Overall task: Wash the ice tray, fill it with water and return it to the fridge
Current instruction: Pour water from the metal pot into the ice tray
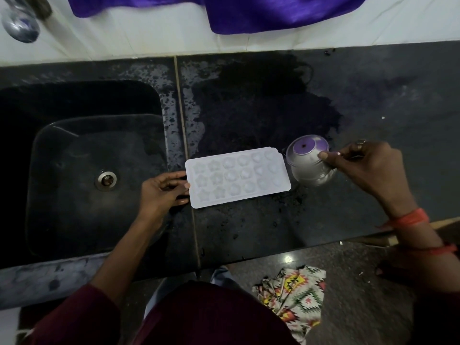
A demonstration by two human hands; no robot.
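Ice tray (pixel 239 178) lies flat on counter (pixel 249 232) beside sink (pixel 74 170), long axis left-right; your left hand (pixel 161 192) pinches its left end, your right hand (pixel 366 168) grips a tilted cup (pixel 308 165) by its right end.

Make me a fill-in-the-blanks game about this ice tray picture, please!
1. The white ice tray lies on the black ____.
2. The left hand holds the tray's end nearest the ____.
3. The tilted steel cup is held by the ____ hand.
4. The cloth hanging at the top is coloured ____.

Missing words: counter; sink; right; purple.
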